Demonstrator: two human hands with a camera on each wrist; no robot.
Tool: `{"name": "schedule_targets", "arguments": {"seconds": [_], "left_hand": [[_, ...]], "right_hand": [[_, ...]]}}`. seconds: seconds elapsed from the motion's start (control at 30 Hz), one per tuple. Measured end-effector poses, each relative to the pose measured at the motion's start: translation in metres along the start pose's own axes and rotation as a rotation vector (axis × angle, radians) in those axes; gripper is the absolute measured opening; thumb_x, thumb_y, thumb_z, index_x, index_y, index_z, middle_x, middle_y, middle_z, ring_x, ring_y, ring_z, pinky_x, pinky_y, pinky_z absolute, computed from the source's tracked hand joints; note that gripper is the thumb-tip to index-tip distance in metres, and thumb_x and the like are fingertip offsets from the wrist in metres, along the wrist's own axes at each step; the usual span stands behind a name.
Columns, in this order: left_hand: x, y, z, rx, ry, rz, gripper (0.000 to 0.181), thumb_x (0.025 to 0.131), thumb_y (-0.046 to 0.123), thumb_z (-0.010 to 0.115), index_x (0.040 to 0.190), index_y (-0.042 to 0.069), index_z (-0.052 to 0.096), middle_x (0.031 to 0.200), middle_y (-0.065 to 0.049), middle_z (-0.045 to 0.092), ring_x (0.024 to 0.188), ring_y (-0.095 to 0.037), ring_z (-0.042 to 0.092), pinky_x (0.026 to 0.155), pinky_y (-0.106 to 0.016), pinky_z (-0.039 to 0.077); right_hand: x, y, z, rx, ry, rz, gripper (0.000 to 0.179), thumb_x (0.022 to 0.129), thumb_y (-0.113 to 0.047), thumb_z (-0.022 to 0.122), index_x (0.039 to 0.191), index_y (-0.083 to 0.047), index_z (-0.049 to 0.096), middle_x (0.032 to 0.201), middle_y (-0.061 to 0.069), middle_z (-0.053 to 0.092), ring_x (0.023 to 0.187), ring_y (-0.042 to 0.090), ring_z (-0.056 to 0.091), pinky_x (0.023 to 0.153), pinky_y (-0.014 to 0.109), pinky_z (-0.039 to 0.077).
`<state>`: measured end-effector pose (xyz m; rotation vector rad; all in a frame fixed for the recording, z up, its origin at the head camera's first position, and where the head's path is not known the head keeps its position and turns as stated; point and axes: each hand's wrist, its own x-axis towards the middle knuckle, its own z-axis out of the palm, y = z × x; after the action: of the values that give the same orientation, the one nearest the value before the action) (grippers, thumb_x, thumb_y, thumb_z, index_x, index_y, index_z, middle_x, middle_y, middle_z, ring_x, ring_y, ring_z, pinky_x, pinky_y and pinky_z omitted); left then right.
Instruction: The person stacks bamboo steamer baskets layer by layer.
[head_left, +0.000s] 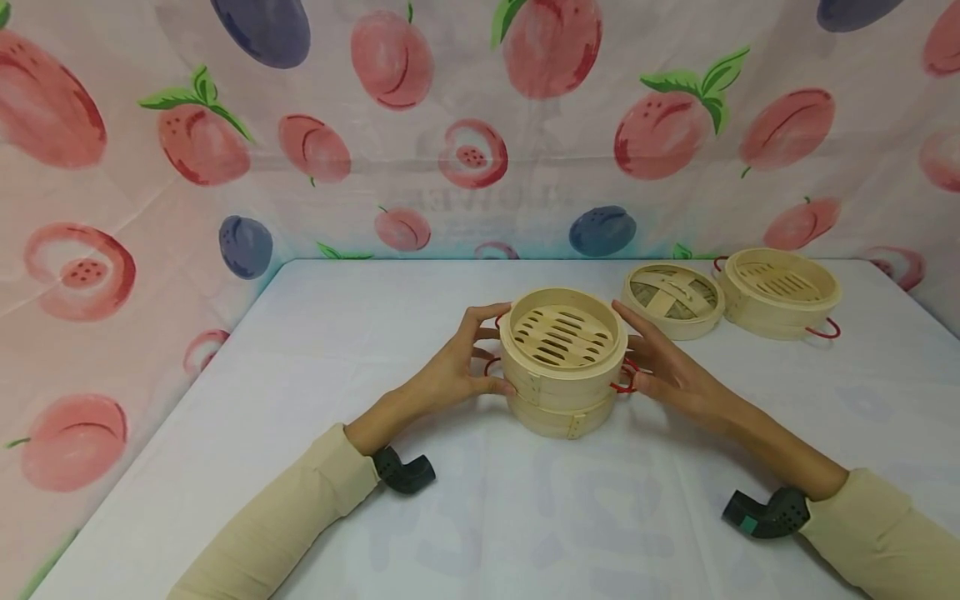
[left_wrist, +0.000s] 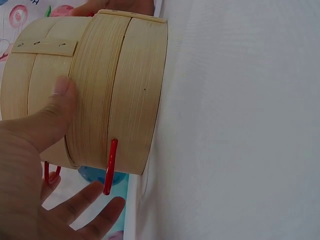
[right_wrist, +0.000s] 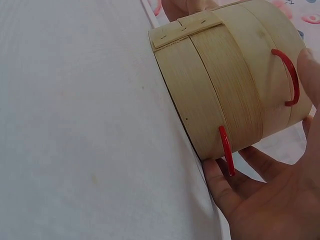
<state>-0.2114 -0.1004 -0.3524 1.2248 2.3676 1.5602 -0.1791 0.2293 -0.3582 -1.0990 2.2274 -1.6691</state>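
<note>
Two round bamboo steamer baskets point(head_left: 562, 392) stand stacked on the white table, with red loop handles at their sides. The slotted floor of the upper basket shows from above. On the left side my left hand point(head_left: 468, 358) holds the stack, its thumb point(left_wrist: 61, 95) pressed flat on the upper basket's wall and some fingers spread near the red handles. From the other side my right hand point(head_left: 675, 375) holds it, with fingertips point(right_wrist: 220, 187) by the lower basket's bottom edge. Parts of both hands are hidden behind the baskets.
At the back right, a woven bamboo steamer lid point(head_left: 675, 302) lies beside another steamer basket point(head_left: 780, 312) with red handles. A fruit-patterned cloth point(head_left: 540, 175) hangs behind the table point(head_left: 480, 517). Dark wrist devices point(head_left: 772, 512) sit at both sleeves.
</note>
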Motion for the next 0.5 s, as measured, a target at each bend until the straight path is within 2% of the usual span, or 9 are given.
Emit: {"name": "schedule_targets", "arguments": {"seconds": [0.13,0.27,0.5], "left_hand": [[-0.0003,-0.0003,-0.0004,0.014,0.013,0.031,0.095,0.071,0.006,0.084,0.143,0.016,0.023,0.150,-0.001,0.028,0.121,-0.022,0.048,0.088,-0.039,0.048],[-0.0004,-0.0005,-0.0002,0.026,0.029,0.067,0.095,0.069,0.005,0.086,0.141,0.013,0.025,0.148,-0.003,0.030,0.119,-0.021,0.050,0.090,-0.039,0.047],[-0.0003,-0.0010,-0.0001,0.036,0.044,0.099,0.095,0.067,0.005,0.087,0.139,0.011,0.025,0.145,-0.007,0.032,0.116,-0.024,0.050,0.091,-0.041,0.046]], "right_hand": [[0.0003,0.0011,0.0001,0.036,0.005,0.017,0.079,0.096,-0.013,0.055,0.155,-0.022,0.004,0.152,0.018,0.025,0.133,0.022,0.037,0.098,0.029,0.040],[0.0014,0.0014,0.0012,0.066,0.009,0.022,0.087,0.092,-0.006,0.061,0.155,-0.022,0.003,0.149,0.024,0.026,0.133,0.022,0.037,0.099,0.028,0.040],[0.0020,-0.0014,0.0024,0.019,0.034,0.053,0.088,0.091,0.000,0.060,0.155,-0.025,0.005,0.151,0.021,0.023,0.133,0.023,0.036,0.097,0.027,0.041]]}}
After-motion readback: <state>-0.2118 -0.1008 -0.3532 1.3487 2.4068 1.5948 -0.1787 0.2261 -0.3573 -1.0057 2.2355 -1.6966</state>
